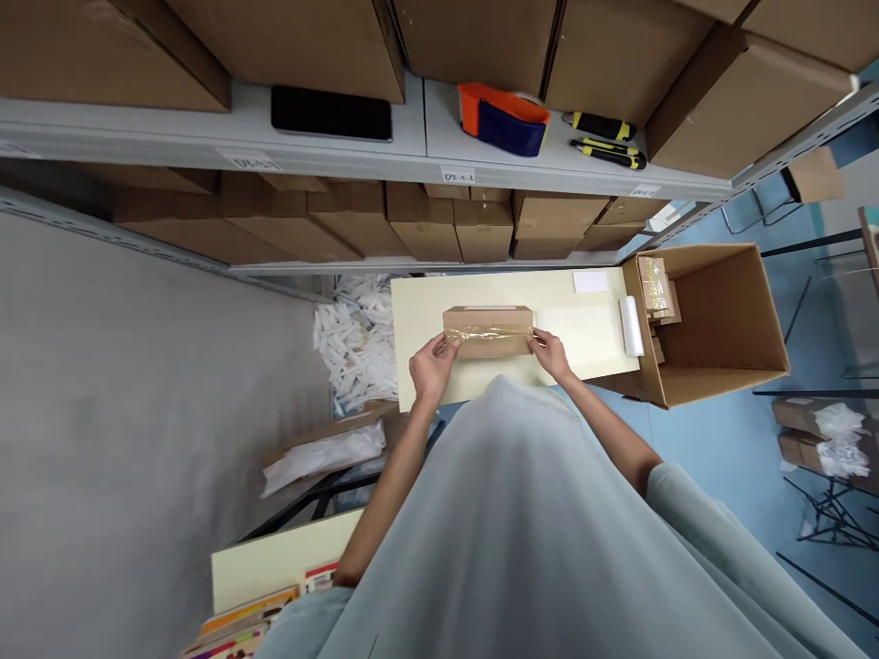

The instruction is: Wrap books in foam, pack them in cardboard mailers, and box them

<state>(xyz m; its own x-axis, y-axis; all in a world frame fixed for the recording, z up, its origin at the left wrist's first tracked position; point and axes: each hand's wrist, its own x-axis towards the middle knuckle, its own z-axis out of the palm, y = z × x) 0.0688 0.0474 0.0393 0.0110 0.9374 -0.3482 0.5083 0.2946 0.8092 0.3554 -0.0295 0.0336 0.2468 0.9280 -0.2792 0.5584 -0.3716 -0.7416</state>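
A small brown cardboard box (489, 331) with shiny clear tape along its side is held over the pale yellow table (418, 297). My left hand (432, 366) grips its left end, fingers closed on the corner. At the opposite end, my right hand (550, 353) pinches the right corner. A white roll (631, 327) lies near the table's right end, and a white label (591, 281) rests by the back edge.
A large open carton (721, 320) holding small taped boxes stands right of the table. Above is a shelf (418, 165) with a phone (331, 113), an orange-blue band (504, 119) and cutters (608, 154). White scraps (363, 343) lie left.
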